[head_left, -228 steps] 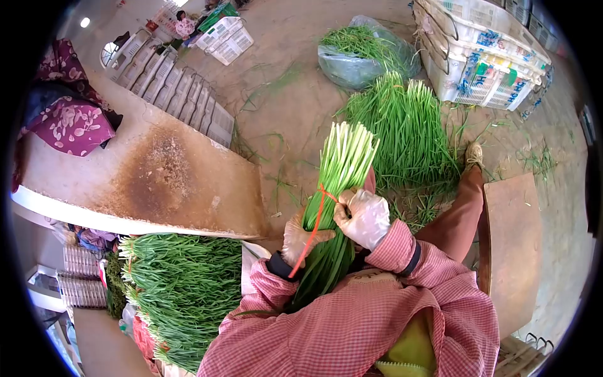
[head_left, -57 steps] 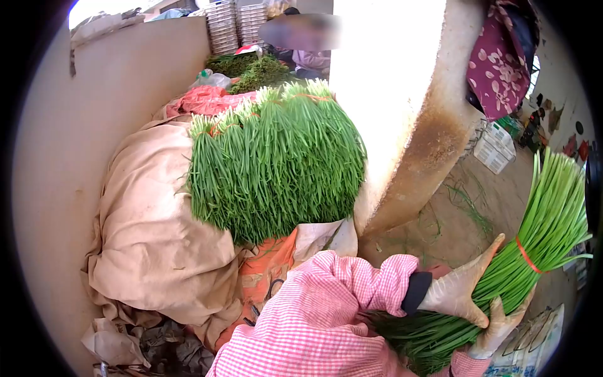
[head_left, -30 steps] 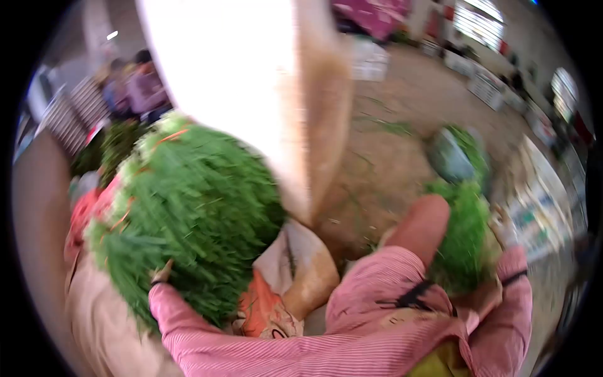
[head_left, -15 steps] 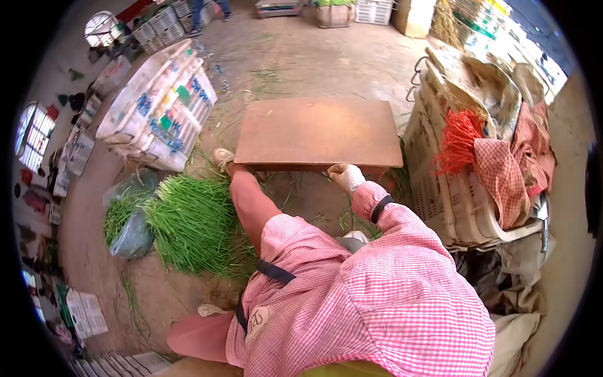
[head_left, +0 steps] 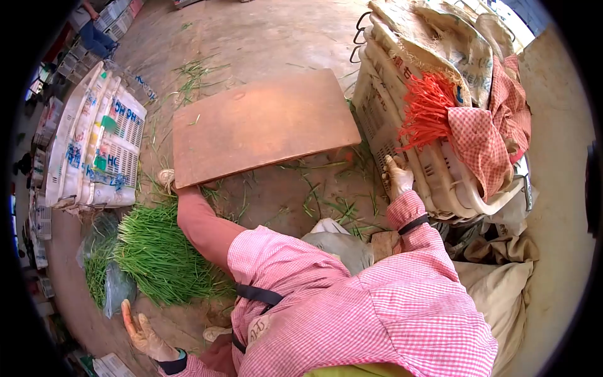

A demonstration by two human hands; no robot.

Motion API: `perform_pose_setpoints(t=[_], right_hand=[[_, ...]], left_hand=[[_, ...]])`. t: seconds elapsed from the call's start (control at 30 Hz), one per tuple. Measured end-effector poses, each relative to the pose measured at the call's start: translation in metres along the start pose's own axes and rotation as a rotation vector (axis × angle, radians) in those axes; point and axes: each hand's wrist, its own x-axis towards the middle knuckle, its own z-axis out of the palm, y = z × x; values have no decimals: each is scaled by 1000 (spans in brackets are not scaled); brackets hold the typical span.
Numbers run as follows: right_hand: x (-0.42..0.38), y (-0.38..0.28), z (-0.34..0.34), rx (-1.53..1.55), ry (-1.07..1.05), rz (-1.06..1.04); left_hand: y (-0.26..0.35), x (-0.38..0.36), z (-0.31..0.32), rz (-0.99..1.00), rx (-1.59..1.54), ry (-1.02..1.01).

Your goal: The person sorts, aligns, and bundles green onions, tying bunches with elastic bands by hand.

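My right hand [head_left: 399, 176] is at the side of the stacked white crates [head_left: 402, 119], its fingers bent at the crate wall; whether they grip it is not clear. At the lower left, my left hand [head_left: 147, 336] is held out with fingers spread and nothing in it. Just above that hand lies a large pile of green stalks [head_left: 163, 254], beside a clear plastic bag [head_left: 118, 286] with more greens. The low brown wooden table [head_left: 264, 122] stands ahead, tilted in view.
Red strings [head_left: 430, 110], a checked cloth [head_left: 477, 141] and sacks [head_left: 440, 38] lie on the right crates. More white crates [head_left: 103, 144] stand at the left. A person [head_left: 94, 31] is at the upper left. Loose stalks [head_left: 342, 207] litter the floor.
My right hand has moved from the table's front edge to the right crates. My left hand has come into view at the lower left. The camera view has turned, and the table appears rotated.
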Motion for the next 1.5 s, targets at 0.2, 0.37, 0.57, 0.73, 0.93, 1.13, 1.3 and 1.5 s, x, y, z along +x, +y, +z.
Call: perform_pose_setpoints(t=[0.2,0.37,0.57,0.73,0.93,1.13,1.3,1.5], right_hand=[[26,-8,18,341,45,-38],[-10,20,146,244,-310,167],[-63,96,356,279,-801,653],[-57,156,441,271,-743,734],[-109,84,463,1359,2458,2660],[-274,71,540,2220,4122,360],[-382,160,612,1848,3938,683],[-482,285,662,1632,3889,823]], left_hand=[[-18,3,-1,-124,-39,11],[-46,0,-12,-214,-61,73],[-75,-6,-24,-396,-81,206],[-141,-31,-68,-305,108,306],[-215,-11,-94,-456,-190,493],[-294,46,-96,-568,-484,579],[-348,91,-97,-789,-576,648],[-423,143,-104,-697,-548,645]])
